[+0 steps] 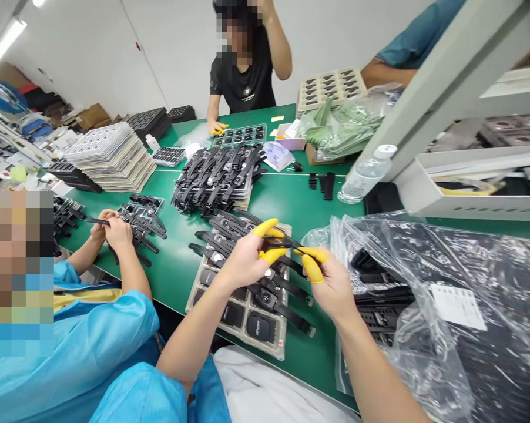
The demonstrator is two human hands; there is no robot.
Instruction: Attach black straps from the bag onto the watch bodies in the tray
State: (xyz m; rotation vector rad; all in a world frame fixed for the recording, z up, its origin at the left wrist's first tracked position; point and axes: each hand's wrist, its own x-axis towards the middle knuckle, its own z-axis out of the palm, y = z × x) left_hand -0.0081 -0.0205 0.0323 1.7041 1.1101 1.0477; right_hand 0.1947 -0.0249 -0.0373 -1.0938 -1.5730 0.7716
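Note:
Yellow finger cots cover some fingertips on both of my hands. My left hand (247, 258) pinches a black watch strap (292, 241) above the tray, and my right hand (329, 282) grips the same piece from the other side. Whether a watch body is attached to it, I cannot tell, as fingers hide part of it. Below lies a beige tray (283, 346) with watch bodies in its pockets. Several watches with black straps (265, 296) lie across its upper and right part. To the right, a clear plastic bag (406, 352) holds more black straps (375, 317).
A tall pile of strapped watches (216, 176) stands beyond the tray. A water bottle (366, 176) stands at the right by a slanted grey post (445, 88). At left, a co-worker's hands (115, 229) hold a strap. Another person (247, 82) sits opposite, beside stacked trays (110, 155).

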